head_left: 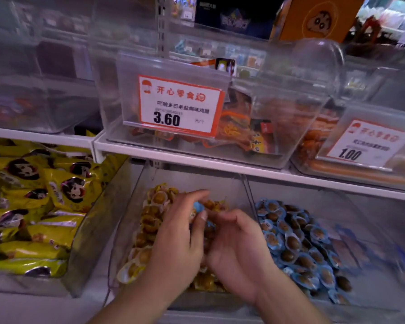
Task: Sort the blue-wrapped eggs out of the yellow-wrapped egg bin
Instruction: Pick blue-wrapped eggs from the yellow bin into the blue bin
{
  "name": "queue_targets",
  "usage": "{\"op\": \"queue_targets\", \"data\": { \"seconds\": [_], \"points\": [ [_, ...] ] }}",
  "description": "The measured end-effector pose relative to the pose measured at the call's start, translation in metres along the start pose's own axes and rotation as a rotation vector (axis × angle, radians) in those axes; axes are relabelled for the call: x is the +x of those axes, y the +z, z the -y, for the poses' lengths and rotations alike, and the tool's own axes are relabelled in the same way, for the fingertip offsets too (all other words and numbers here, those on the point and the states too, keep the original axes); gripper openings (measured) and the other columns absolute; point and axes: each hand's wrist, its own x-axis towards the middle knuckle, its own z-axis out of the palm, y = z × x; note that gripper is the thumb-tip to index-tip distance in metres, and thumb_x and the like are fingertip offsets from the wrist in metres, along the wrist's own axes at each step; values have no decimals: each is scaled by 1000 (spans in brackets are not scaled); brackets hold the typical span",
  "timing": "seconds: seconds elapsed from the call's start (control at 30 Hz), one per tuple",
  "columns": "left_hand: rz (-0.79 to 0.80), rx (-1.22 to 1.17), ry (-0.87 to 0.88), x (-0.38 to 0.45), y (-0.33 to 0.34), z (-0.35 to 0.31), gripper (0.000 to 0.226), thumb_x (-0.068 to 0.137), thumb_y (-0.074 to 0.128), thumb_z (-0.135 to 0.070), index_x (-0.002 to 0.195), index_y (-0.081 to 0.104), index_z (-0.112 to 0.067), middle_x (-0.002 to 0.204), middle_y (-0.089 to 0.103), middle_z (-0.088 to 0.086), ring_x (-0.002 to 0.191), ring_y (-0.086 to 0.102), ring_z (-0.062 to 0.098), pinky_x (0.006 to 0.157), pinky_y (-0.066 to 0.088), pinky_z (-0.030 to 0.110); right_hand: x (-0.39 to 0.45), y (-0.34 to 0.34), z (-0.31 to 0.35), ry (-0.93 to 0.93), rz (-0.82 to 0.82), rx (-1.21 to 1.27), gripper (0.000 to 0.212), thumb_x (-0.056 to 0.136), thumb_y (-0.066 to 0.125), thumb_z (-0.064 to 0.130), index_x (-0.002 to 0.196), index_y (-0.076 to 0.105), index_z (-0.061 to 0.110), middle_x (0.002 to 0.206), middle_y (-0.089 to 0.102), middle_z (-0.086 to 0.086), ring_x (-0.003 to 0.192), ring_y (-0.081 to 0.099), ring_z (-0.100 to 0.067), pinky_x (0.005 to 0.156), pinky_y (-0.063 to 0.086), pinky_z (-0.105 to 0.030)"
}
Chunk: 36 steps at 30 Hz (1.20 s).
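Shop shelf (197,163); clear bins (136,206) below.

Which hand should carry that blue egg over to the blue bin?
Probably the right hand: it lies on the side nearer the blue-wrapped egg bin, so it need not cross the left hand. The blue-wrapped egg shows between both hands' fingers.

Snack shop: price tags (180,105), bins (290,127)

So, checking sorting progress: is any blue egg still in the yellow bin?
Yes. A blue egg shows among yellow ones, between the left hand and right hand.
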Motion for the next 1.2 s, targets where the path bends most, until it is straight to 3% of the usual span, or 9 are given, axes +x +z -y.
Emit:
{"op": "queue_targets", "data": {
  "seconds": [0.17,0.33,0.43,0.53,0.6,0.77,0.9,1.07,1.2],
  "points": [
    [194,294,119,-7,21,-13,67,95,36,-44,156,20,-23,159,28,-7,149,1,-3,122,4,33,-7,4,12,-166,-192,-184,35,95,62,31,124,69,12,123,70,-11,116,66,-26,104,49,-41],
    [341,361,111,-3,25,-19,81,90,26,-61,158,-2,-26,166,-1,-9,151,-10,6,124,5,35,-19,-11,28,-364,-261,-453,19,94,66,21,107,73,9,98,76,-13,89,74,-28,78,60,-38],
    [467,345,154,-5,23,-16,80,88,15,-80,153,-16,-45,157,-17,-33,143,-16,-13,117,-3,17,-22,-36,56,-486,-393,-539,14,92,69,22,93,74,9,70,61,-13,47,50,-16,37,38,-22],
    [511,321,128,-4,16,-6,61,91,20,-77,147,28,-54,145,18,-46,136,15,-19,113,18,14,-22,-82,97,-532,-604,-851,10,92,69,30,93,76,22,82,72,-11,56,59,-13,44,46,-23],
    [508,337,137,-3,11,1,42,97,31,-61,131,54,-48,131,42,-39,126,37,-13,105,31,14,-25,-119,119,-440,-733,-1118,24,92,67,40,112,70,28,102,73,0,85,69,-11,73,56,-25],
    [420,376,112,3,-6,15,32,94,42,-47,116,65,-43,119,57,-31,115,54,-4,97,42,21,-42,-184,155,-611,-1038,-1160,17,96,58,20,95,75,19,102,75,-3,90,68,-12,65,49,-11],
    [250,432,176,3,-35,19,31,94,43,-41,112,68,-38,115,62,-26,112,58,8,97,47,36,-42,-157,141,-720,-950,-1011,25,90,52,11,89,75,21,80,77,6,82,73,-12,68,55,-29],
    [95,524,148,-9,-86,26,33,91,48,-27,115,70,-22,124,61,-7,120,56,18,102,44,43,-40,-58,65,-983,-490,-1485,22,88,52,22,96,72,28,86,72,20,80,67,3,69,50,-11],
    [78,438,-74,-29,-111,36,43,91,50,-26,133,55,-30,138,48,-9,126,48,10,101,42,32,-13,1,-2,-506,90,-1757,33,94,56,42,124,65,33,119,65,17,111,57,4,96,45,-15]
  ]
}}
